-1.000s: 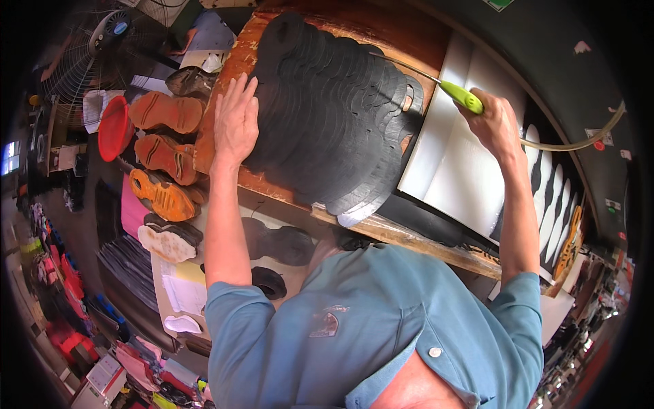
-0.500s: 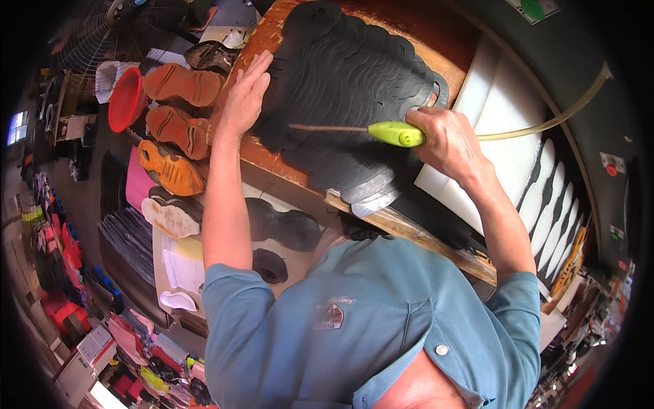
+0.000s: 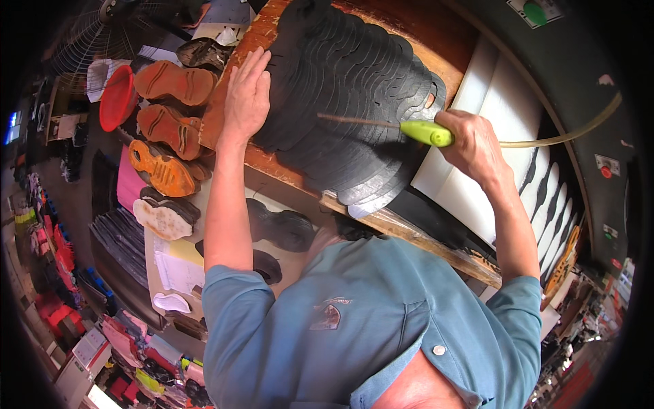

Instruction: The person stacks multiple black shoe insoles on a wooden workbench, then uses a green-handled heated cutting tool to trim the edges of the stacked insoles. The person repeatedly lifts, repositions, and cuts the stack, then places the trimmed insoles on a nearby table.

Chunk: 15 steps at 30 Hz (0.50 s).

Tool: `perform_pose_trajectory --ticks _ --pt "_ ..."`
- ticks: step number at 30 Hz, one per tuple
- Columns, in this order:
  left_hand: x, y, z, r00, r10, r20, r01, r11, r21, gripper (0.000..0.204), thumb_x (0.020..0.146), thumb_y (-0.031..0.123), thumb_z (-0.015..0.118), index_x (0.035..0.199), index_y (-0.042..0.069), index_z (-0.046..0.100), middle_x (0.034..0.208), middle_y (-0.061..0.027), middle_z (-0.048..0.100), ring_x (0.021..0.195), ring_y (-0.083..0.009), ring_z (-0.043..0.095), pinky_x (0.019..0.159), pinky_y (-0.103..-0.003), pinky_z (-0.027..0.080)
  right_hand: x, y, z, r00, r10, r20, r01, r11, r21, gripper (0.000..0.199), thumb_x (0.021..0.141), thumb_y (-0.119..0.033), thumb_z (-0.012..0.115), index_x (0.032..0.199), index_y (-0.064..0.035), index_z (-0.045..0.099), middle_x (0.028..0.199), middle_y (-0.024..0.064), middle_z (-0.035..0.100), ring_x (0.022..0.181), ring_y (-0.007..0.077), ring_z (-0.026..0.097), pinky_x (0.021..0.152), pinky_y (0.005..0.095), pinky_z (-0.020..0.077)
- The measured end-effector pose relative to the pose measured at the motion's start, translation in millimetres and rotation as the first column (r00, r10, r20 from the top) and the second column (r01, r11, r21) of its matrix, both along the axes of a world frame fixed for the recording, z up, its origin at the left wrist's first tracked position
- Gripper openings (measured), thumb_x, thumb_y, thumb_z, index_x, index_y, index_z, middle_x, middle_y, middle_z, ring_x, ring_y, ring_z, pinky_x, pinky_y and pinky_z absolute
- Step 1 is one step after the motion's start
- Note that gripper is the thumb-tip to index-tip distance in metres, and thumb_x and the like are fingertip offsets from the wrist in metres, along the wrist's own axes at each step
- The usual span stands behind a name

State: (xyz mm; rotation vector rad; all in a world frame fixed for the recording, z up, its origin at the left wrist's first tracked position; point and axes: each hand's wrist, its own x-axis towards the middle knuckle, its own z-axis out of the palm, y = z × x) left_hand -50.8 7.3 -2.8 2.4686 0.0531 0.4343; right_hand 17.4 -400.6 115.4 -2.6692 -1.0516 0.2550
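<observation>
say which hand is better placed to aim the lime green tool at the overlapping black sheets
Probably the right hand: it holds the tool, thin rod over the sheets. The left hand holds no tool.

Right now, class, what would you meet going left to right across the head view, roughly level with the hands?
Red oval object → reddish-brown shoe soles → left hand → green-handled tool → right hand → pale hose.

I saw overlapping sheets (image 3: 354, 102) lying on the counter (image 3: 437, 56), shoe soles (image 3: 176, 83) to their left and panels (image 3: 507, 109) to their right.
</observation>
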Motion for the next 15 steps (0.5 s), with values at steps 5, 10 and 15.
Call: perform_pose_trajectory --ticks 5,10,15 --pt "1 3 1 1.000 -0.010 0.006 0.011 1.000 -0.028 0.047 0.115 0.028 0.046 0.156 0.009 0.059 0.167 -0.0143 0.052 0.159 -0.0311 0.043 0.134 -0.052 0.023 -14 -31 9 1.000 -0.029 0.005 0.029 0.999 0.016 0.015 0.079 0.003 0.075 0.090 -0.0027 0.067 0.086 0.0159 0.069 0.081 0.0417 0.069 0.072 0.0481 0.0555" --pt "2 1 -4 0.999 -0.008 0.038 0.006 0.999 0.045 0.047 0.115 0.028 0.047 0.156 0.010 0.060 0.167 -0.0132 0.052 0.158 -0.0305 0.043 0.133 -0.052 0.024 -17 -81 19 0.988 -0.150 0.040 0.154 0.980 -0.125 0.016 0.080 0.003 0.074 0.093 -0.0045 0.070 0.089 0.0141 0.071 0.086 0.0386 0.071 0.076 0.0482 0.0576" --pt "2 1 -7 0.999 -0.006 0.042 0.002 0.996 0.089 0.046 0.114 0.028 0.048 0.156 0.011 0.059 0.167 -0.0115 0.053 0.159 -0.0297 0.043 0.133 -0.052 0.025 -32 -120 35 0.993 0.011 -0.120 -0.039 0.972 -0.232 0.020 0.070 0.004 0.075 0.087 -0.0030 0.067 0.081 0.0134 0.066 0.083 0.0370 0.069 0.073 0.0473 0.0554"
